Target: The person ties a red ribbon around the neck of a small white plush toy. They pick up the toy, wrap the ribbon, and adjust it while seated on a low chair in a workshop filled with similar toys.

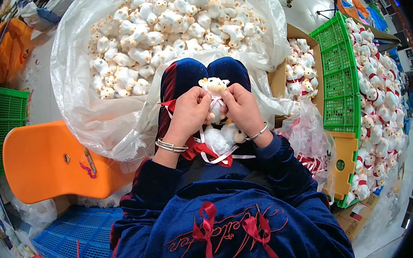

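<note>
The left hand (189,111) and right hand (243,108) meet above the lap, wrists angled inward, with the fingers of both curled and grasping a small plush toy (214,85) upright between them; whether each also pinches the thin, pale ribbon (217,98) at its neck cannot be told. Below, a fluffy white second toy (217,139) rests against red cloth (189,152); beyond the knees, a crinkled translucent plastic sheet (74,67) holds rounded, soft toys (169,23).
</note>
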Demonstrator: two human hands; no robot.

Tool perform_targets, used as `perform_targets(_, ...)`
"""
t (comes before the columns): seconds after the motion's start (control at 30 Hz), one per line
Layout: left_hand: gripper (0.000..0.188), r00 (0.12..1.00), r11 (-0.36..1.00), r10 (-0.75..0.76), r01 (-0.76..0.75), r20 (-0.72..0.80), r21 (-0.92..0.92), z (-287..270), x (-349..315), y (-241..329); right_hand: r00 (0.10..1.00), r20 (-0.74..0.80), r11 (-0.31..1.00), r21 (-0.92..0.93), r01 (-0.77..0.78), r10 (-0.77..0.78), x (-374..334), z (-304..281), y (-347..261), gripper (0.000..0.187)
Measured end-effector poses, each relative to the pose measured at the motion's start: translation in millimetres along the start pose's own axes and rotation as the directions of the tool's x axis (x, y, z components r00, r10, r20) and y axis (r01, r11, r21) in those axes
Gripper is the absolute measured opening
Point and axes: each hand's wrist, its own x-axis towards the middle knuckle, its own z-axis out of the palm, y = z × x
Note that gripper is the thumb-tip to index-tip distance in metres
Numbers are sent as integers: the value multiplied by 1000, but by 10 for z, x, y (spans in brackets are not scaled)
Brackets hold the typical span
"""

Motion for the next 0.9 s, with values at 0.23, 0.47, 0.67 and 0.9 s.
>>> perform_targets(0.23,17,999,999,28,-27,-32,27,26,-92,-93,989,-76,980,-168,110,-124,-67,26,35,21)
perform_targets(0.47,22,991,969,135,-126,-24,213,-34,33,-110,941,188,959,-14,-283,281,63,-241,-262,21)
perform_targets(0.67,25,997,986,77,-71,-31,154,-52,17,32,960,155,972,-12,-233,232,108,-229,-295,20)
perform_targets(0.9,37,999,998,-38,40,21,-54,-146,70,38,935,151,945,19,-326,320,131,-211,-473,20)
